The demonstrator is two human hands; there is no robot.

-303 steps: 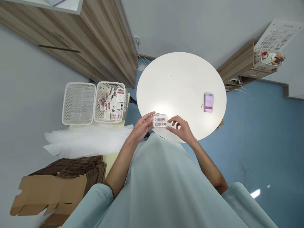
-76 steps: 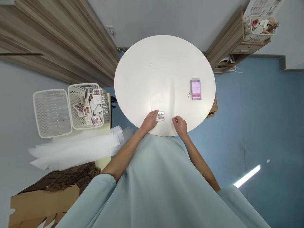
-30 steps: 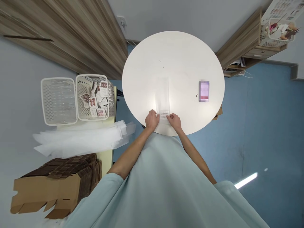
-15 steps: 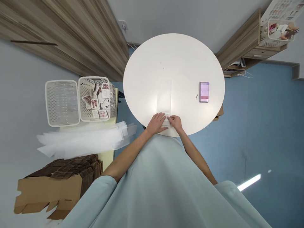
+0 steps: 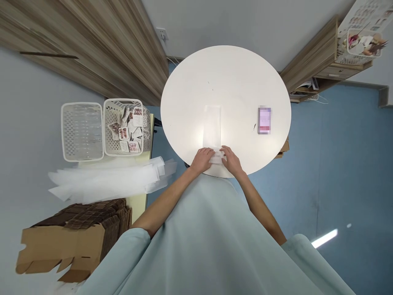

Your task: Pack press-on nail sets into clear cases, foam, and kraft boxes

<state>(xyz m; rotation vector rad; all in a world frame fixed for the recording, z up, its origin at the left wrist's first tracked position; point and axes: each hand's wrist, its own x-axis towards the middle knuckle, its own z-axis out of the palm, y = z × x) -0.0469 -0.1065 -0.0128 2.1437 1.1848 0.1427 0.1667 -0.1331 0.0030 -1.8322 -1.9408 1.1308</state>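
Note:
A long, translucent white sheet (image 5: 212, 127) lies on the round white table (image 5: 184, 78), stretching away from me. Its near end looks doubled over into a small packet between my hands. My left hand (image 5: 202, 159) grips the left side of that near end, fingers bent and close together. On the opposite side, my right hand (image 5: 231, 160) has its fingers curled onto the right edge. Whether anything lies inside the folded part I cannot tell.
A phone-like device (image 5: 264, 121) rests on the table's right. To the left stand a white basket (image 5: 106, 129) of small printed packets, a white tray (image 5: 63, 131) of clear items, a pile of translucent sheets (image 5: 107, 180) and stacked flat cardboard boxes (image 5: 61, 248).
My right hand has shifted slightly right, from a pinch near the middle of the sheet's near end to its right edge. My left hand has drawn its fingers in toward the left edge.

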